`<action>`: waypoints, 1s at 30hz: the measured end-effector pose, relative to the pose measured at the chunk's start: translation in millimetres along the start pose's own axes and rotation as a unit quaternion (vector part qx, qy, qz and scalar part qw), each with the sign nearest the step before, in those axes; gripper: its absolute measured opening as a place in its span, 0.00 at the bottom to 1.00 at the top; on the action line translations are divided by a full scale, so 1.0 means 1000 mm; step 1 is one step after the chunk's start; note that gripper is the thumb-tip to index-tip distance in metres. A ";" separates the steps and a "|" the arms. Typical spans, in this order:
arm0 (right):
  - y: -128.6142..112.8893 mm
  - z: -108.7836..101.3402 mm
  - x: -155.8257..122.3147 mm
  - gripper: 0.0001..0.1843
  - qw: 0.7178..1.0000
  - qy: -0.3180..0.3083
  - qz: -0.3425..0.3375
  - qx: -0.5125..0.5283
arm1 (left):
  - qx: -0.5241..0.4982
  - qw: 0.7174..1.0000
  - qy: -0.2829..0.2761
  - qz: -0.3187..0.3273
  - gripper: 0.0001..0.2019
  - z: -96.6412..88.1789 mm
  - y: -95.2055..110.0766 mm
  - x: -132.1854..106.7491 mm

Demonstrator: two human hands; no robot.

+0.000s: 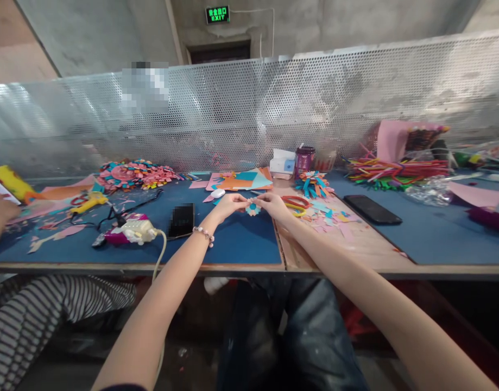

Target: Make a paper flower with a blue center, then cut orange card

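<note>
In view are two phones (372,209), one glue gun (131,231), one purple cup (305,159), one white box (282,161), two scissors (296,203) and one small paper flower (253,208).

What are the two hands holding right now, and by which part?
A small paper flower: the left hand pinches its left edge, the right hand its right edge.

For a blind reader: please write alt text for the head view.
The left hand and right hand pinch a small blue paper flower over a blue table mat. Scissors and a black phone lie to their right, a glue gun to their left.
</note>
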State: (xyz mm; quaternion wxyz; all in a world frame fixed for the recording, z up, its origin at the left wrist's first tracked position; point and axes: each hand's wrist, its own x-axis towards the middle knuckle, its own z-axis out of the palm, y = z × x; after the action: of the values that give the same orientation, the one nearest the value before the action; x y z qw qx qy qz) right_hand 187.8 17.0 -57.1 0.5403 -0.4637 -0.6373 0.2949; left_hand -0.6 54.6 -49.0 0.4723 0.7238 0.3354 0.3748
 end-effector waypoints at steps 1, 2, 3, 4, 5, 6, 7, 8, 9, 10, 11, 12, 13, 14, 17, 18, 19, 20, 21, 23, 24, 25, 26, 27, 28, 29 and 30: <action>0.001 0.000 0.000 0.19 1.000 0.005 0.001 0.002 | 0.000 1.000 -0.004 0.000 0.12 0.000 0.001 0.000; 0.002 0.000 0.001 0.19 1.000 0.010 0.001 0.003 | -0.001 1.000 -0.008 -0.001 0.12 0.000 0.001 -0.001; 0.003 -0.001 0.001 0.19 1.000 0.016 0.001 0.005 | -0.002 1.000 -0.013 -0.002 0.13 0.001 0.002 -0.001; 0.003 -0.001 0.002 0.19 1.000 0.021 0.000 0.008 | -0.003 1.000 -0.019 -0.003 0.14 0.001 0.003 -0.002; 0.003 -0.002 0.002 0.18 1.000 0.026 -0.002 0.011 | -0.004 1.000 -0.025 -0.003 0.15 0.001 0.004 -0.003; 0.003 -0.004 0.002 0.18 0.999 0.030 -0.004 0.016 | -0.005 0.999 -0.031 -0.003 0.16 0.001 0.005 -0.004; 0.003 -0.005 0.002 0.17 0.999 0.032 -0.006 0.020 | -0.005 0.999 -0.037 -0.003 0.17 0.002 0.006 -0.005; 0.003 -0.006 0.002 0.17 0.999 0.034 -0.007 0.024 | -0.004 0.999 -0.043 -0.003 0.17 0.002 0.006 -0.006; 0.003 -0.007 0.002 0.16 0.999 0.036 -0.007 0.028 | -0.004 0.999 -0.048 -0.002 0.17 0.002 0.006 -0.006; 0.004 -0.007 0.003 0.16 0.999 0.036 -0.006 0.032 | -0.003 0.999 -0.052 -0.001 0.16 0.002 0.006 -0.006; 0.004 -0.008 0.003 0.16 0.999 0.036 -0.003 0.037 | -0.002 0.999 -0.053 0.001 0.16 0.002 0.006 -0.006; 0.005 -0.007 0.003 0.16 0.998 0.033 0.000 0.044 | -0.001 0.999 -0.053 0.001 0.15 0.001 0.005 -0.006; 0.005 -0.007 0.003 0.16 0.998 0.029 0.004 0.052 | -0.001 0.999 -0.050 0.002 0.15 0.001 0.003 -0.005; 0.006 -0.006 0.004 0.16 0.998 0.024 0.008 0.062 | -0.001 0.999 -0.046 0.001 0.15 0.000 0.002 -0.004; 0.008 -0.004 0.005 0.17 0.995 0.012 0.021 0.095 | -0.002 0.999 -0.033 -0.002 0.14 -0.002 -0.002 0.000; 0.009 -0.004 0.005 0.18 0.994 0.013 0.026 0.102 | -0.002 1.000 -0.031 -0.003 0.14 -0.003 -0.003 0.000; 0.009 -0.004 0.006 0.20 0.994 0.015 0.031 0.108 | -0.003 1.000 -0.029 -0.004 0.14 -0.003 -0.004 0.001; 0.009 -0.004 0.006 0.21 0.993 0.018 0.035 0.110 | -0.003 1.000 -0.028 -0.005 0.14 -0.004 -0.004 0.001; 0.009 -0.004 0.006 0.23 0.993 0.020 0.036 0.109 | -0.003 1.000 -0.026 -0.006 0.14 -0.004 -0.004 0.001; 0.009 -0.005 0.006 0.24 0.994 0.017 0.032 0.100 | -0.002 1.000 -0.022 -0.005 0.15 -0.004 -0.004 0.001; 0.009 -0.005 0.006 0.23 0.996 0.014 0.025 0.090 | -0.001 1.000 -0.020 -0.005 0.15 -0.004 -0.003 0.000; 0.009 -0.006 0.006 0.22 0.997 0.010 0.017 0.078 | 0.001 1.000 -0.020 -0.005 0.16 -0.004 -0.002 0.000; 0.009 -0.006 0.006 0.20 0.998 0.007 0.008 0.064 | 0.002 1.000 -0.020 -0.004 0.16 -0.003 -0.002 -0.001; 0.009 -0.006 0.005 0.19 0.999 0.005 -0.002 0.050 | 0.004 1.000 -0.021 -0.002 0.17 -0.003 -0.001 -0.002; 0.009 -0.006 0.005 0.17 0.999 0.003 -0.011 0.037 | 0.005 1.000 -0.023 -0.001 0.18 -0.002 0.000 -0.002; 0.008 -0.006 0.004 0.16 1.000 0.000 -0.020 0.024 | 0.007 1.000 -0.025 0.002 0.19 -0.002 0.001 -0.003; 0.007 -0.006 0.003 0.15 1.000 -0.004 -0.028 0.012 | 0.010 1.000 -0.027 0.005 0.19 -0.001 0.002 -0.003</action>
State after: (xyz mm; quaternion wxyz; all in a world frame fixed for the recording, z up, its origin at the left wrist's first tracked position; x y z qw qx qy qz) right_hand 195.5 22.1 -60.3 0.5515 -0.4379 -0.6484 0.2892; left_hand -3.1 51.9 -48.0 0.4720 0.7404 0.3223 0.3538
